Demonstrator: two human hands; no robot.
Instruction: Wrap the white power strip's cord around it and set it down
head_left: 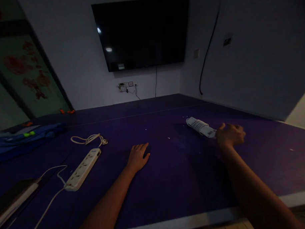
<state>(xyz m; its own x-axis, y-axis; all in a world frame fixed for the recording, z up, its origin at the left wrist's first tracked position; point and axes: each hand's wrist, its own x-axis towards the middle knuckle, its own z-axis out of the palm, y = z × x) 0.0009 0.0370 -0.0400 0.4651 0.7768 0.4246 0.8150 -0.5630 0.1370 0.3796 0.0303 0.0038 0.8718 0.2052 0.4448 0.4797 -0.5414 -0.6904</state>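
Observation:
My left hand (137,157) rests palm down on the purple tabletop (165,187), fingers stretched out and holding nothing. On the right, a white power strip (201,127) lies with its white cord wound around its middle. My right hand (230,135) is at the near right end of this strip, thumb apart from the loosely bent, slightly blurred fingers. No grip on the strip shows; whether the hand touches it I cannot tell. Left of my left hand lies a second white power strip (83,170), its sockets facing up.
A loose white cord with a plug (87,140) lies behind the second strip. Blue cloth (48,131) and a dark flat object with a pale edge (17,196) are at the left. A television (144,33) hangs on the wall behind. Small white scraps dot the tabletop.

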